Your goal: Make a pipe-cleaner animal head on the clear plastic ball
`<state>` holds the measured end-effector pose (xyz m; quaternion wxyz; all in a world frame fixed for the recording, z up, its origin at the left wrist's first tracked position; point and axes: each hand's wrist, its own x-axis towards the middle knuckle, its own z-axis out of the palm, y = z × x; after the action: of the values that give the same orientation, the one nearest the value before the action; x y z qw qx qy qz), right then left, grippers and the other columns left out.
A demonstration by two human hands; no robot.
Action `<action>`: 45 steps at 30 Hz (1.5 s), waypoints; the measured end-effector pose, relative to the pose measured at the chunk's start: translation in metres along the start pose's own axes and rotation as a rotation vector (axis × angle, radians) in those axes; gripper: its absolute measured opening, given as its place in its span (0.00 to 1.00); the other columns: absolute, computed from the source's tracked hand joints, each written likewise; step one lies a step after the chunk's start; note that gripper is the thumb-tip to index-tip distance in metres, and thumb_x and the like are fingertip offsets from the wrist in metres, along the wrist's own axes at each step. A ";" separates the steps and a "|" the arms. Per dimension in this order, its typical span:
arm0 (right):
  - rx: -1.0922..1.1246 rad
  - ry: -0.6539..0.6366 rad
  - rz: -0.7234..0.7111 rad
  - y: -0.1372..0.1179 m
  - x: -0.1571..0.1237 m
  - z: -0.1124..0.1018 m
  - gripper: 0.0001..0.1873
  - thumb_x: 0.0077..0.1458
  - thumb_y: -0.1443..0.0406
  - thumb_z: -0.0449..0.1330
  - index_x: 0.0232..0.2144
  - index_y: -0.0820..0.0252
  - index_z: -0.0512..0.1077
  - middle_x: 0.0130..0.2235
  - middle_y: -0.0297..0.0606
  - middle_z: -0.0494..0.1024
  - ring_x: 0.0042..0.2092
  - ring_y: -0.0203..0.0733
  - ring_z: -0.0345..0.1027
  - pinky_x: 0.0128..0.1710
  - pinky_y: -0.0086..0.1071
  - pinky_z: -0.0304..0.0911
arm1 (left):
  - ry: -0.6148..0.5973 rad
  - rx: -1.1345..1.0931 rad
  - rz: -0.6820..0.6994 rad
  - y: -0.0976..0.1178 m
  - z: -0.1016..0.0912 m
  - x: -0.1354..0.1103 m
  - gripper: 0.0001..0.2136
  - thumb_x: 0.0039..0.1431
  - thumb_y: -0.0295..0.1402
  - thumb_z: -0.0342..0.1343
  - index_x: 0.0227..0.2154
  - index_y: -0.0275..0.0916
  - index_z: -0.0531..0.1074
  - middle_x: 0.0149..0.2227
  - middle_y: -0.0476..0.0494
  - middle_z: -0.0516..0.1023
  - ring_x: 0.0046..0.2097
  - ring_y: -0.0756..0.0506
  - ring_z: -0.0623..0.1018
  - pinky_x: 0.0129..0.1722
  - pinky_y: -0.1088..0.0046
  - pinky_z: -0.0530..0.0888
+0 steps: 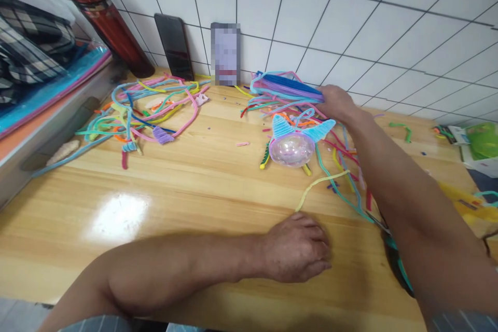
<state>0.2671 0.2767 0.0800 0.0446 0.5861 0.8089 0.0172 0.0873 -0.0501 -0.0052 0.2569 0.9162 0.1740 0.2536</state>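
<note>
My right hand (337,104) reaches to the back of the wooden table (187,187) and closes on a bundle of blue and purple pipe cleaners (288,87). Just in front of it lies a clear pinkish ball (291,149) with light blue pipe-cleaner wings (280,127). My left hand (298,246) rests on the table near the front edge, fingers curled under in a loose fist; nothing shows in it. A yellow pipe cleaner (319,187) lies just beyond it.
A tangle of coloured pipe cleaners (143,111) spreads over the back left. A red flask (103,18) and two phones (175,46) lean on the tiled wall. Folders and checked cloth (35,62) sit at left, a green packet (482,142) at right.
</note>
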 end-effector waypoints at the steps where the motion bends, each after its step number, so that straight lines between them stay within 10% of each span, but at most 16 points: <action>1: -0.004 -0.004 0.001 -0.001 0.000 0.002 0.31 0.69 0.44 0.57 0.56 0.62 0.80 0.57 0.62 0.81 0.52 0.61 0.73 0.47 0.44 0.64 | -0.003 0.000 -0.002 0.000 0.000 0.000 0.15 0.77 0.42 0.55 0.43 0.37 0.83 0.49 0.46 0.87 0.54 0.42 0.81 0.57 0.59 0.72; 16: 0.033 0.164 0.067 0.005 -0.006 -0.036 0.37 0.63 0.32 0.55 0.41 0.57 0.80 0.45 0.57 0.84 0.43 0.58 0.73 0.41 0.43 0.61 | -0.017 0.001 0.002 -0.001 0.000 0.000 0.15 0.77 0.41 0.55 0.44 0.37 0.83 0.50 0.45 0.87 0.54 0.42 0.82 0.56 0.59 0.72; 27: 0.050 0.218 0.123 0.000 -0.004 -0.037 0.41 0.67 0.32 0.51 0.46 0.60 0.82 0.49 0.62 0.83 0.47 0.60 0.75 0.42 0.43 0.59 | -0.040 -0.004 -0.005 0.000 -0.002 0.000 0.14 0.77 0.41 0.56 0.45 0.37 0.83 0.50 0.44 0.87 0.55 0.41 0.81 0.56 0.59 0.73; 37: 0.032 0.161 0.137 0.000 -0.001 -0.021 0.24 0.66 0.45 0.63 0.47 0.59 0.82 0.53 0.59 0.84 0.50 0.61 0.75 0.44 0.44 0.63 | -0.034 -0.005 -0.008 0.000 -0.003 0.001 0.14 0.77 0.41 0.56 0.42 0.37 0.82 0.50 0.43 0.87 0.55 0.42 0.82 0.57 0.59 0.71; 45: 0.115 0.185 0.195 0.007 -0.012 -0.046 0.35 0.65 0.36 0.59 0.44 0.62 0.83 0.46 0.54 0.86 0.47 0.57 0.77 0.43 0.42 0.62 | -0.025 -0.027 -0.006 0.000 -0.001 0.000 0.15 0.77 0.41 0.55 0.42 0.37 0.82 0.50 0.43 0.87 0.55 0.42 0.82 0.57 0.59 0.71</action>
<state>0.2735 0.2688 0.1268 -0.0658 0.6595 0.7483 0.0293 0.0866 -0.0496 -0.0048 0.2720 0.9153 0.1699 0.2436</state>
